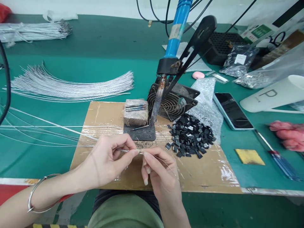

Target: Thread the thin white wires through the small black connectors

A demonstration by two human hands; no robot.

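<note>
Green clothing (125, 211) shows below the left hand (104, 161) and right hand (165, 172), both pinching fine wires (124, 150) over the cardboard (102, 112); handling looks midway, though the ends are too small to judge, and a white bunch (78, 88) lies untouched on the desk (99, 57)

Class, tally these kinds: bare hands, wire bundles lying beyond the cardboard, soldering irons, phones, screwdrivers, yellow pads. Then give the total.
Hands: 2 (left hand, right hand)
Wire bundles: 2 (tied bundle, loose bundle)
Soldering iron: 1
Phone: 1
Screwdriver: 1
Yellow pad: 1
Total: 8
</note>
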